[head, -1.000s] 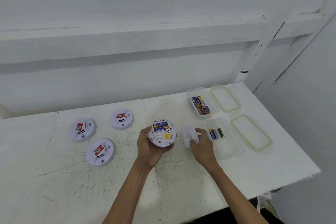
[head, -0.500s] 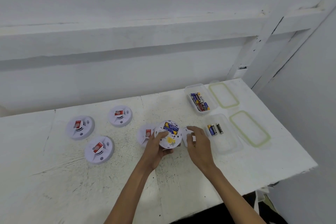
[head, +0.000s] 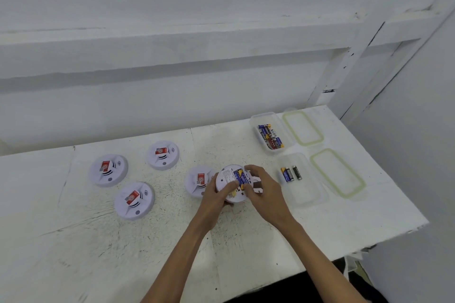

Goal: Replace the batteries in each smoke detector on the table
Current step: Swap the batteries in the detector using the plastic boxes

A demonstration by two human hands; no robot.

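Step judged: pulling the blue-and-yellow cells [head: 238,176] from the round white plastic smoke detector [head: 227,181], held back-up above the middle of the white table [head: 118,256] by the left hand [head: 216,196], fingers curled round its rim; right hand [head: 265,192] thumb and forefinger pinch the cells; next needs a levering lift

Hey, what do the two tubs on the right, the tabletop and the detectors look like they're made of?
Near tub and far tub: probably clear plastic, glossy; the tabletop shows through them.
Tabletop: looks like wood painted matte white; seams, cracked and scuffed paint.
Detectors: seemingly moulded white plastic, smooth with a slight sheen.
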